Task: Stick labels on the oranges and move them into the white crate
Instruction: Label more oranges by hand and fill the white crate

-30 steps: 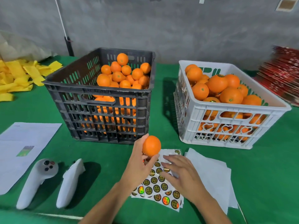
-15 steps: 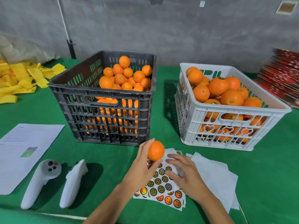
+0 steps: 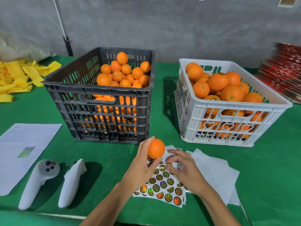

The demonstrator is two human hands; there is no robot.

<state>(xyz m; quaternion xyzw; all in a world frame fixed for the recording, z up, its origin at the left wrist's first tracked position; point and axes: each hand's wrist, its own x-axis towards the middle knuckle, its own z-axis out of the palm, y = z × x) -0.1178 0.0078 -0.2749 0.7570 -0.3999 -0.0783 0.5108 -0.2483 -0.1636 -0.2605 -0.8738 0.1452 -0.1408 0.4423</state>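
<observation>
The left hand [image 3: 141, 170] is holding an orange [image 3: 156, 148] up with its fingers and thumb curled round it, just above the sticker sheet [image 3: 162, 185]. The right hand [image 3: 184, 170] is resting on that sheet, its fingers bent and pinching at a sticker. Both are sitting in front of the black crate [image 3: 104, 101] and the white crate [image 3: 228, 111], each holding many oranges.

a green-covered table [image 3: 268, 160] was seen. on it were set a black crate [image 3: 104, 111], a white crate [image 3: 228, 115], a sticker sheet [image 3: 162, 188], white papers [image 3: 216, 173], a printed sheet [image 3: 21, 149], two white controllers [image 3: 53, 178], yellow strips [image 3: 16, 79] and red cartons [image 3: 283, 70].
</observation>
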